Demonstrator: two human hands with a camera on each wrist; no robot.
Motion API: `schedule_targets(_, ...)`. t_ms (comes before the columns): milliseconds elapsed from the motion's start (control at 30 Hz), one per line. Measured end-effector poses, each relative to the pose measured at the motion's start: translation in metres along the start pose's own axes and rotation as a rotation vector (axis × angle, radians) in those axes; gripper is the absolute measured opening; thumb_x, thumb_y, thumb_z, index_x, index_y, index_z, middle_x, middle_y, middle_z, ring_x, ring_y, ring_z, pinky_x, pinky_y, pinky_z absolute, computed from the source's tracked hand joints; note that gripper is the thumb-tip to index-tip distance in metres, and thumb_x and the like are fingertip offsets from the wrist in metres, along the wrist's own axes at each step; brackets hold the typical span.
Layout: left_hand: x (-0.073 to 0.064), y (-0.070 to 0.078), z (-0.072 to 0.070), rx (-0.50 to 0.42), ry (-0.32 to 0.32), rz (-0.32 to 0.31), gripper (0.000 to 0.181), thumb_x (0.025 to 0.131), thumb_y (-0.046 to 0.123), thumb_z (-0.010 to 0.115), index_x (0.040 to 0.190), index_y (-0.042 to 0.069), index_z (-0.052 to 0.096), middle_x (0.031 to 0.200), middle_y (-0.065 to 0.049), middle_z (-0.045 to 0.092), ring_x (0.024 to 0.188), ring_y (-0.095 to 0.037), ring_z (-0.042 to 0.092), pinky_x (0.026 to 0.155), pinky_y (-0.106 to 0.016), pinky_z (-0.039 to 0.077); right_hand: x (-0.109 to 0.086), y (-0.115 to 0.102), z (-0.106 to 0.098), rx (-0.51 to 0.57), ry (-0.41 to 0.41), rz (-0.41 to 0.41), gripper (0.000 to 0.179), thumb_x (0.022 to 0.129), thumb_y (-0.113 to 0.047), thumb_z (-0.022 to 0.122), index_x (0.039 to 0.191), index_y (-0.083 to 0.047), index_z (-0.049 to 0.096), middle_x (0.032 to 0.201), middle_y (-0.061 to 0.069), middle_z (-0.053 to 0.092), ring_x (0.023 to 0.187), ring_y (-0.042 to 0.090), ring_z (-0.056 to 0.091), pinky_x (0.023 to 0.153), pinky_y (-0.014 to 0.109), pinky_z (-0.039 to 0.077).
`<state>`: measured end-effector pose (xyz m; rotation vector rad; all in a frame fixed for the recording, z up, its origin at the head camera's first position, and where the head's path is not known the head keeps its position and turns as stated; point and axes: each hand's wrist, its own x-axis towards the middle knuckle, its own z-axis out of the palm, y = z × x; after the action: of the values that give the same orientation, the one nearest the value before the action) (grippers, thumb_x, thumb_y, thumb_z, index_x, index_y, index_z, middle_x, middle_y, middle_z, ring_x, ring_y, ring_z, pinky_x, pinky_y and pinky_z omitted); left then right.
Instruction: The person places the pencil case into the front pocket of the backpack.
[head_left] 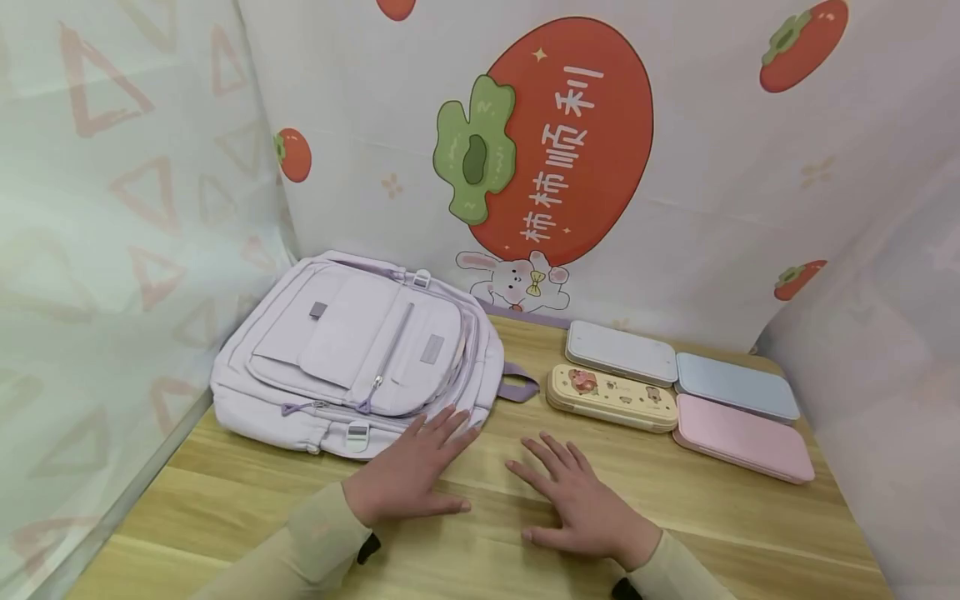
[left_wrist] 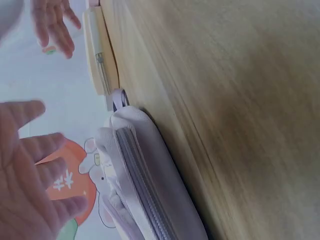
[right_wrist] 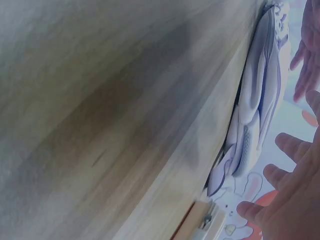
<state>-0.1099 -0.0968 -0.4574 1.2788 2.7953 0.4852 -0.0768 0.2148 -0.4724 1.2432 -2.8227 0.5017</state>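
Observation:
A pale lilac backpack (head_left: 352, 342) lies flat on the wooden table, its front pocket and zips facing up. My left hand (head_left: 412, 471), fingers spread, is over the near right edge of the backpack; the left wrist view shows the hand (left_wrist: 30, 170) apart from the bag (left_wrist: 145, 175). Farther right, my right hand (head_left: 588, 504) is held above the table with its fingers spread and nothing in it. Nearest to it is a cream pencil case (head_left: 611, 398) with cartoon prints. Beside that case lie a white case (head_left: 621, 350), a blue case (head_left: 737, 385) and a pink case (head_left: 742, 437).
The wooden table (head_left: 465, 558) stretches in front of both hands. A white printed cloth (head_left: 360, 100) with a large red persimmon and a rabbit hangs behind it. More pale cloth (head_left: 112, 250) stands at the left side.

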Motion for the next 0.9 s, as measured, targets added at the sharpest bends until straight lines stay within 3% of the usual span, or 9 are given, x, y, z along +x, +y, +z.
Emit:
schedule_targets(200,0.001,-0.009,-0.004,0.014,0.145,0.019,0.078,0.096,0.047,0.07,0.153,0.001,0.044,0.157,-0.024,0.04,0.145,-0.044,0.036,0.115,-0.056,0.033,-0.003,0.005,-0.005,0.019,0.01,0.033,0.081,0.09,-0.05,0.074,0.157,-0.015,0.044,0.162,0.021,0.034,0.146,0.051,0.03,0.108,0.073,0.028)
schedule_targets(433,0.005,-0.015,-0.009,-0.071,0.267,-0.035,0.066,0.095,0.025,0.074,0.146,-0.006,0.048,0.147,-0.027,0.046,0.137,-0.041,0.047,0.111,-0.051,0.04,-0.005,0.012,-0.015,0.026,0.053,0.084,0.081,0.089,-0.043,0.078,0.157,-0.018,0.043,0.16,0.022,0.036,0.145,0.051,0.031,0.107,0.074,0.028)
schedule_targets(600,0.007,-0.017,-0.013,-0.159,0.303,-0.096,0.059,0.096,0.015,0.071,0.144,-0.009,0.047,0.143,-0.028,0.049,0.133,-0.042,0.049,0.108,-0.053,0.042,-0.007,0.017,-0.023,0.07,0.109,0.127,0.079,0.089,-0.034,0.078,0.157,-0.015,0.043,0.159,0.022,0.035,0.145,0.052,0.029,0.106,0.075,0.027)
schedule_targets(767,0.007,-0.019,-0.016,-0.259,0.311,-0.198,0.055,0.098,0.011,0.067,0.144,-0.01,0.046,0.142,-0.029,0.05,0.132,-0.044,0.049,0.109,-0.056,0.04,-0.011,0.022,-0.029,0.235,0.133,0.183,0.071,0.097,-0.025,0.069,0.159,-0.012,0.037,0.16,0.026,0.032,0.144,0.055,0.028,0.103,0.077,0.029)
schedule_targets(900,0.007,-0.022,-0.016,-0.303,0.341,-0.223,0.055,0.097,0.008,0.068,0.143,-0.011,0.046,0.141,-0.03,0.051,0.131,-0.045,0.049,0.108,-0.057,0.04,-0.013,0.027,-0.032,0.345,0.161,0.225,0.066,0.1,-0.018,0.064,0.158,-0.008,0.036,0.159,0.027,0.032,0.143,0.053,0.031,0.103,0.076,0.03)
